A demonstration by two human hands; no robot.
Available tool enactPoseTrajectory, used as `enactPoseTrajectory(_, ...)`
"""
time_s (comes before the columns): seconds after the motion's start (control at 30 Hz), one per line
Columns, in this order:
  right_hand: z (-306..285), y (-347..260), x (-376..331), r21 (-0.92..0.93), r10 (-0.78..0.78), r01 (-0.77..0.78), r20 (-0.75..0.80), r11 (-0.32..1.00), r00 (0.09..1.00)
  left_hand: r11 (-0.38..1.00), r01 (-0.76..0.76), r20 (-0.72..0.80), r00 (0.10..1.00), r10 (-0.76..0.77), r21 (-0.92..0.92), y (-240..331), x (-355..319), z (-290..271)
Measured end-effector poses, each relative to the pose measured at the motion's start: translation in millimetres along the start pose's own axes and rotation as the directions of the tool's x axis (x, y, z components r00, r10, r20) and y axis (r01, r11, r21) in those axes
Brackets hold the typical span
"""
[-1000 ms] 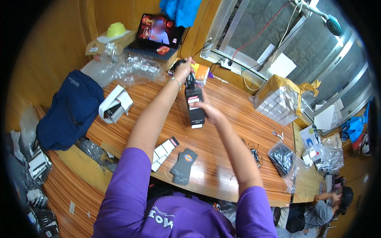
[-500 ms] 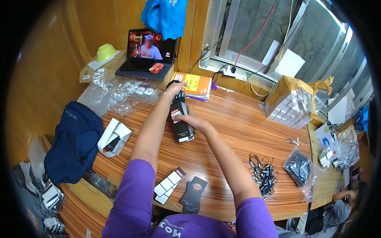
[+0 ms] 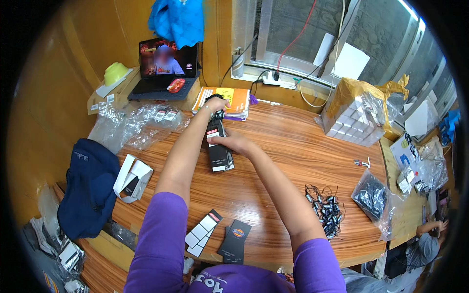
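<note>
A thick stack of black hang tags (image 3: 221, 158) is held over the far middle of the table. My right hand (image 3: 233, 141) wraps round its right side, thumb across the front. At its upper end, my left hand (image 3: 217, 104) is closed on the bunched black strings (image 3: 218, 116) of the tags. Close to my body lie white-panelled tags (image 3: 202, 233), fanned out, and beside them a few black cards with an oval emblem (image 3: 236, 239). To the right is a tangled heap of black strings with small fasteners (image 3: 326, 210).
A laptop (image 3: 163, 90) stands on a carton behind crumpled clear plastic bags (image 3: 119, 127). Orange booklets (image 3: 234, 99) lie by the wall. A plastic-wrapped block of white boxes (image 3: 351, 122) and a bag of black parts (image 3: 371, 198) are rightward. Dark blue cloth (image 3: 90, 188) and an open white box (image 3: 133, 178) sit left.
The whole view has shifted a little. Both hands keep their hold on the tags and strings, and the stack hangs slightly more upright.
</note>
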State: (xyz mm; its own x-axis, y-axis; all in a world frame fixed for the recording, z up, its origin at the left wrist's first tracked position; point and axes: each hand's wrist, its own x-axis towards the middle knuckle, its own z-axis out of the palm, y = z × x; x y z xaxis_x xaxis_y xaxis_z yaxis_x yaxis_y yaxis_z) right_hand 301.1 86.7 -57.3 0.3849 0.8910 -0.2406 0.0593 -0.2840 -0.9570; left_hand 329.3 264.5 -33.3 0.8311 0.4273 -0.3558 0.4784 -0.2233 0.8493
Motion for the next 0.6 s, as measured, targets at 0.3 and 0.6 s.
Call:
enactPoseTrajectory(0.3, -5, -27, -33, 0.102, 0.082, -0.101, 0.179, 0.990, 0.980, 0.978, 0.016, 0.237, 0.969, -0.066, 0.207, 21, -7, 15)
enactPoseTrajectory(0.6, -8, -26, -33, 0.153, 0.013, -0.037, 0.149, 0.988, 0.989, 0.972, 0.016, 0.236, 0.971, 0.040, -0.234, 15, 11, -1)
